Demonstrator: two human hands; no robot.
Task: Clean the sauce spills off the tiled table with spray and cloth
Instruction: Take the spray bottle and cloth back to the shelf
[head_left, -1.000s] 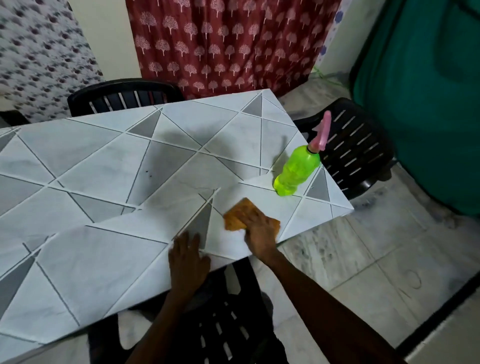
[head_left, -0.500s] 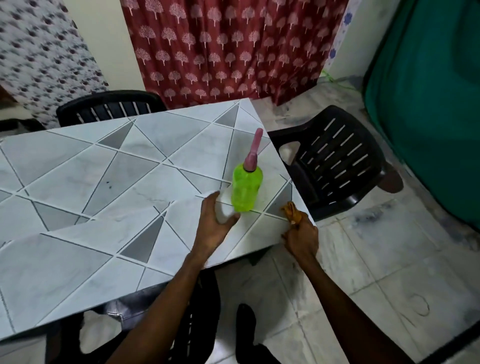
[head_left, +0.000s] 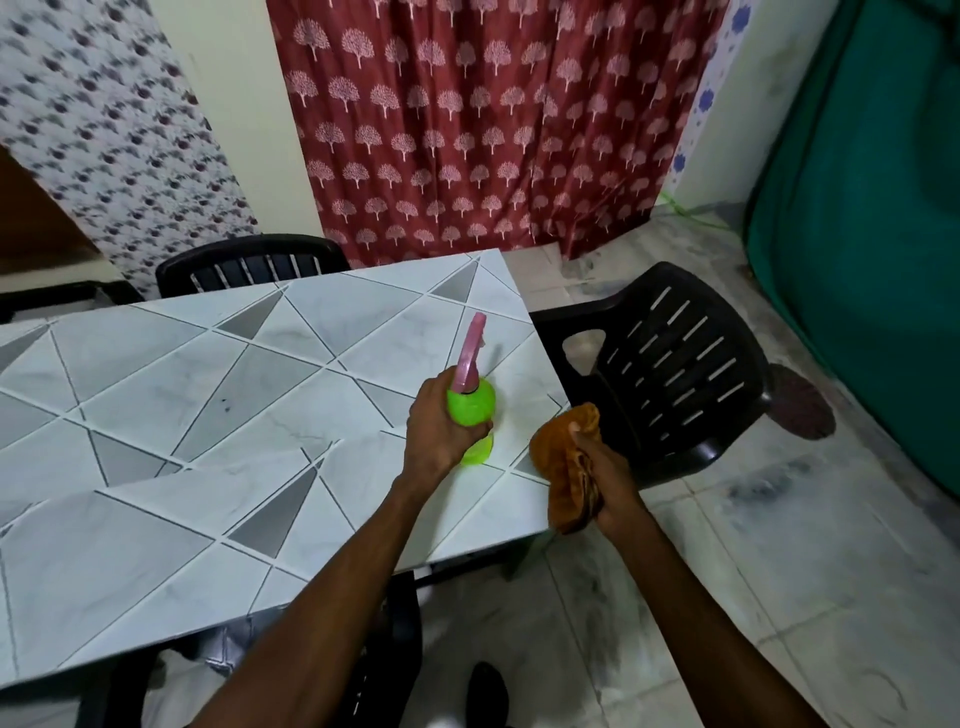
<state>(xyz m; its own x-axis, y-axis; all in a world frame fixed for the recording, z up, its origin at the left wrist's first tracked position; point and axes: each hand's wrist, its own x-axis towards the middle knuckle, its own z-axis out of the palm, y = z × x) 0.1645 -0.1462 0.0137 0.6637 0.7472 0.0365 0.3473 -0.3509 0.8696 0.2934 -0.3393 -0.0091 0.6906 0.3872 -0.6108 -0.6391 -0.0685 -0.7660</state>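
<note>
Items as I read them from my head view:

1. Left hand (head_left: 441, 426): fingers and thumb wrapped round the body of the translucent lime-green plastic spray bottle (head_left: 477, 408), a firm grip just below its neck.
2. Spray bottle: over the right-hand end of the table, near its right edge. Its pink trigger head (head_left: 469, 353) points up and away from me. The base shows below my hand; I cannot tell whether it rests on the tabletop or sits just above it.
3. Right hand (head_left: 610, 480): clenched round a crumpled orange-brown cloth (head_left: 569, 470), which bunches out above and below my fist.
4. Cloth: held off the surface, at the table's right edge, just beside the bottle and apart from it.
5. Table (head_left: 208, 467): rectangular top tiled in pale marbled white and grey triangles with white grout lines. I note one small dark speck (head_left: 226, 408) on a grey tile left of centre, well apart from both hands.
6. Black plastic slatted chair (head_left: 685, 374): on the floor just beyond the table's right end.
7. Second black plastic chair (head_left: 249, 260): behind the far edge, only its back showing.
8. Dark red curtain with pale tree print (head_left: 467, 130): hanging behind the table.
9. Teal-green fabric (head_left: 857, 260): far right.
10. Pale tiled floor (head_left: 727, 571): smudged with grey marks.
</note>
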